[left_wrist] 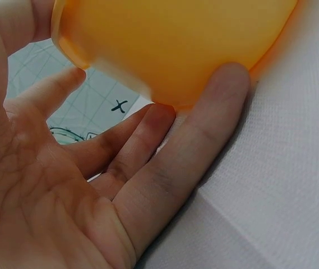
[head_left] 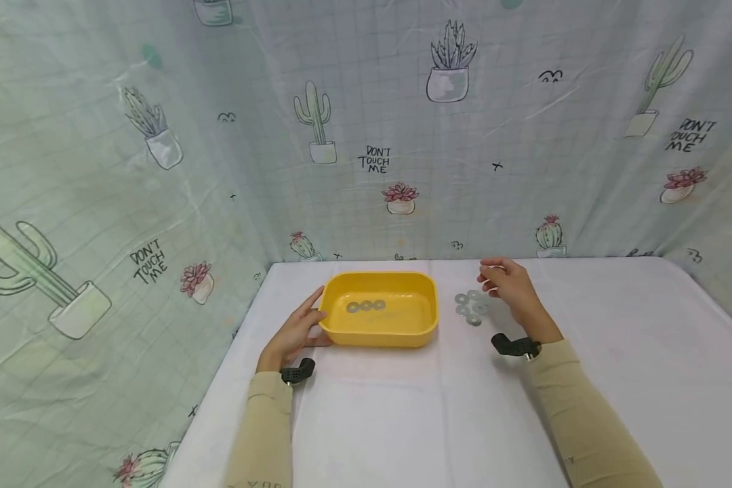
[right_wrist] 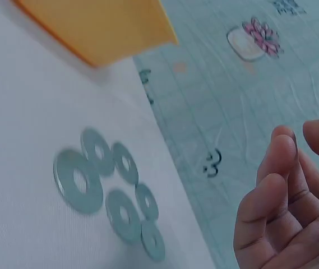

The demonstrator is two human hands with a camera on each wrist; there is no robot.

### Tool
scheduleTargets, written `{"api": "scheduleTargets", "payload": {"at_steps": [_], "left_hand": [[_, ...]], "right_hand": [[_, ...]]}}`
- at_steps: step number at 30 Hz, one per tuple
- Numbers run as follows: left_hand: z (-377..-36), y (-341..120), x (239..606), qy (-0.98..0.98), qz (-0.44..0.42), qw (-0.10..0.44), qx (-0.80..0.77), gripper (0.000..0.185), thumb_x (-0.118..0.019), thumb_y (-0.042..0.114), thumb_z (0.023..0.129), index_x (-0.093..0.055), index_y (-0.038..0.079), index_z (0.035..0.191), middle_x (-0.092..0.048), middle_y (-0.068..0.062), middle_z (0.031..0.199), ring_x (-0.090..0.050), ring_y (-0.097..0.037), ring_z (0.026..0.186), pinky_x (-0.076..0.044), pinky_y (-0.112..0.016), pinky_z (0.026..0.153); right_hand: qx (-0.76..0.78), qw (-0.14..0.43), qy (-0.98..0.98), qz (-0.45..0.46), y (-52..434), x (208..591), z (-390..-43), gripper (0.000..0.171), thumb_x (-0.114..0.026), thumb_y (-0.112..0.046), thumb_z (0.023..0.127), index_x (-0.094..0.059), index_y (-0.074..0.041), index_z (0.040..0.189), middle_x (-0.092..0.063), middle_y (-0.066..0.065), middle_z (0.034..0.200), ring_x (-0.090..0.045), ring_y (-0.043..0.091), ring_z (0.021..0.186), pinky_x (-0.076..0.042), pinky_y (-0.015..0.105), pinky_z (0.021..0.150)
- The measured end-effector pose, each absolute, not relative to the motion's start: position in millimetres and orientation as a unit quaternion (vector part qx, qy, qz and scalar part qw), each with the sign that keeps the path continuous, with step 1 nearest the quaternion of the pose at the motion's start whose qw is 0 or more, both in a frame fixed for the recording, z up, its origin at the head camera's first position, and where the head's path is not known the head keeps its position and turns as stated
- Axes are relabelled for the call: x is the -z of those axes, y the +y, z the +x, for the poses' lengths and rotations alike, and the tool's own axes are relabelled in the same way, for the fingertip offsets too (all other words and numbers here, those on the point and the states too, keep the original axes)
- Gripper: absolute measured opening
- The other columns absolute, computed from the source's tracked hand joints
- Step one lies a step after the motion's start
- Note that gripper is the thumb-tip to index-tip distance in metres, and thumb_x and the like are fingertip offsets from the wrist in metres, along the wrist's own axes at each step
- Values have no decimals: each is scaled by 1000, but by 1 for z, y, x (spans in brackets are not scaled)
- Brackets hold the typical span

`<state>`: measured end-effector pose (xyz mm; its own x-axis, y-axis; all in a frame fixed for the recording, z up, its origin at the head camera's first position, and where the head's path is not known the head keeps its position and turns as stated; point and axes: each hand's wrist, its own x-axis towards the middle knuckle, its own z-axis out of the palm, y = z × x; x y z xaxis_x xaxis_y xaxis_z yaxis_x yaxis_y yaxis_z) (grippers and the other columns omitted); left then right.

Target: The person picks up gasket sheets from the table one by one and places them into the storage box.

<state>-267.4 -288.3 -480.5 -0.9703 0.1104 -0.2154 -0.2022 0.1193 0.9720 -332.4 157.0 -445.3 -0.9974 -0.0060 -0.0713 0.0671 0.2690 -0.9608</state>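
A yellow plastic tray (head_left: 378, 339) sits on the white-covered table, with three grey flat washers (head_left: 366, 306) in a row inside it. My left hand (head_left: 294, 333) holds the tray's left end, thumb over the rim and the other fingers spread along the outer wall. Right of the tray lies a cluster of several loose washers (right_wrist: 79, 180). Just beyond that cluster, my right hand (head_left: 512, 288) hovers with fingers loosely bent. In the right wrist view its thumb and fingertips (right_wrist: 282, 151) are apart, and nothing shows between them.
A white cloth (head_left: 378, 420) covers the table. Behind and to the left hangs a pale green curtain (head_left: 354, 224) printed with cacti, close to the table's far edge. Dark wrist cameras (head_left: 515, 346) are strapped on both wrists.
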Motion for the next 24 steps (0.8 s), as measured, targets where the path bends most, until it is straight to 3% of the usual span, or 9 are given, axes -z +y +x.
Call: {"api": "scheduleTargets", "payload": {"at_steps": [8, 15, 24], "left_hand": [[-270, -286, 482, 742, -35, 114, -660, 60, -49, 24, 107, -31, 53, 156, -51, -16, 143, -66, -30, 116, -64, -50, 88], [-268, -285, 480, 746, -39, 109, -656, 60, -49, 25, 106, -31, 53, 155, -52, -16, 142, -67, -29, 112, -64, -50, 87], [-269, -285, 482, 740, -32, 110, -663, 60, -49, 23, 106, -31, 50, 157, -52, -18, 138, -66, -30, 115, -63, -51, 87]], "right_hand": [[563, 49, 824, 33, 179, 463, -339, 47, -52, -31, 107, -48, -5, 146, -61, 25, 129, -60, 28, 100, -56, 30, 84], [517, 66, 853, 24, 188, 480, -340, 44, -57, -24, 104, -52, -4, 143, -57, 13, 99, -55, 21, 81, -48, 26, 64], [437, 69, 897, 6, 190, 488, -346, 39, -63, -20, 100, -57, -5, 135, -60, 13, 101, -56, 21, 82, -48, 27, 65]]}}
